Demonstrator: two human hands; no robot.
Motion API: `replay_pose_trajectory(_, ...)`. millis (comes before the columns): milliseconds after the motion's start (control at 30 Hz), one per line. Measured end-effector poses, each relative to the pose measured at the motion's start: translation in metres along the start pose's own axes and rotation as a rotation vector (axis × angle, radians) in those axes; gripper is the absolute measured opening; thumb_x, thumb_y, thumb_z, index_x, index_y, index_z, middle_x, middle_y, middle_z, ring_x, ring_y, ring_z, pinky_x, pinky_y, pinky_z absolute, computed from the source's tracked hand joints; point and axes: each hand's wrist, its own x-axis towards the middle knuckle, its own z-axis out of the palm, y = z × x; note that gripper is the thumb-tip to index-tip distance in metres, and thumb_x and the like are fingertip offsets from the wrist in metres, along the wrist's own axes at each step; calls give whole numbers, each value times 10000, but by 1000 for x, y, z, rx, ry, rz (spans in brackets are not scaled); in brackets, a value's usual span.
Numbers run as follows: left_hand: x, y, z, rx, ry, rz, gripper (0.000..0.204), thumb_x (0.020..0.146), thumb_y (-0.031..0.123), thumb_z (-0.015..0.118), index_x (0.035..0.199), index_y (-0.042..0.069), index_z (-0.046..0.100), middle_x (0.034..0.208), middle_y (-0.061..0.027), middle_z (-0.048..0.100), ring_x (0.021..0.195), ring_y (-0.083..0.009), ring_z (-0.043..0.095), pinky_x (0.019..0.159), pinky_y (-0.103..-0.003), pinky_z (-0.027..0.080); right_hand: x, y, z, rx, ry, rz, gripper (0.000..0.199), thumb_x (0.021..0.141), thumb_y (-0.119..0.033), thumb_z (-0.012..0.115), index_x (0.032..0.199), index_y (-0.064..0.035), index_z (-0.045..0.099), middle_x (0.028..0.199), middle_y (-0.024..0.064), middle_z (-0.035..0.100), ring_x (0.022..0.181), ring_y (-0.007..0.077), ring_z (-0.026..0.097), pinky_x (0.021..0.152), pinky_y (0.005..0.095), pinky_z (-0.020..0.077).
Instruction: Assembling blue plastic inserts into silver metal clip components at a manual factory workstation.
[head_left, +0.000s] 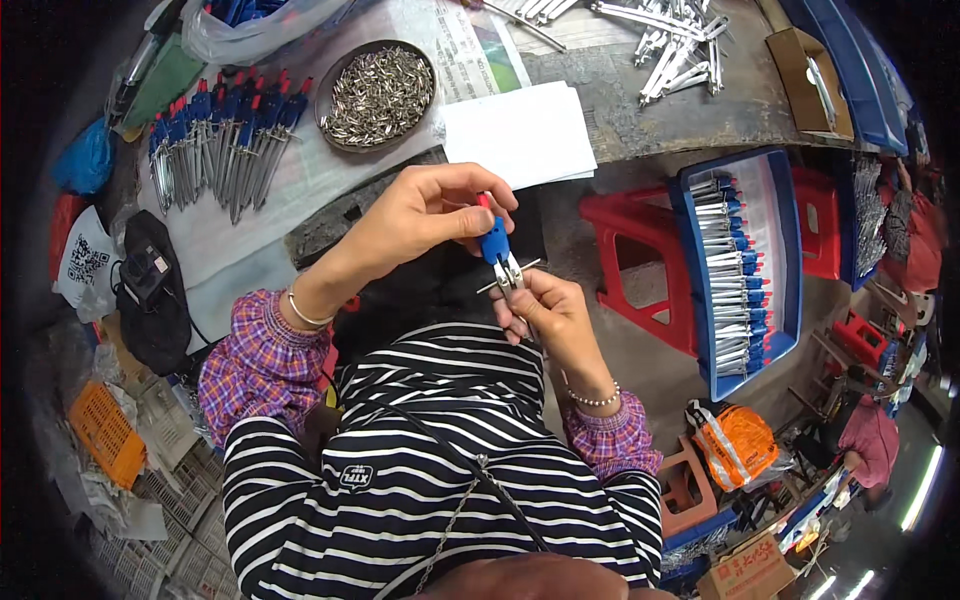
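Note:
In front of my body I hold a drawing compass point(495, 243) with a blue head, a red tip and silver metal legs. My left hand point(432, 208) is closed at its top, thumb and fingers pinching around the red tip. Lower down, my right hand point(555, 308) grips the metal legs between thumb and fingers. A thin metal rod crosses the legs just below the blue head. My fingers partly hide the lower legs. A round bowl point(352, 143) of small metal pieces stands on the table beyond my left hand, and a stack of white paper point(520, 134) lies beyond the compass.
Many similar compasses point(228, 140) lie on the table's left. Loose metal legs point(680, 50) are heaped at the far right, near an open cardboard box point(810, 82). On my right, a blue tray point(789, 270) of compasses rests above a red stool point(640, 265). A black pouch point(152, 290) lies left.

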Motion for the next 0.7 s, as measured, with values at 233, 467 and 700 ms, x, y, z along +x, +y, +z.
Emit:
replay_pose_trajectory(233,-7,8,-8,185,-152,-20,270,761,-71,641,1030,-58,622,966,-107,638,856,-133,617,741,-250,527,-5,-2,-4,2,-74,109,163,916,-80,506,965,56,582,732,47,586,577,57,488,539,192,439)
replay_pose_trajectory(467,-8,13,-16,690,-226,240,358,662,36,742,1005,1,642,795,-86,639,702,-155,619,630,-266,500,-3,0,-2,42,-156,154,201,930,-134,517,966,53,582,703,40,566,549,61,464,507,191,419)
replay_pose_trajectory(700,-8,11,-21,798,-317,240,318,662,130,757,939,21,646,793,-80,618,650,-197,593,585,-295,469,-3,-2,3,10,-149,192,196,922,-132,524,937,58,571,686,44,551,534,61,437,486,188,390)
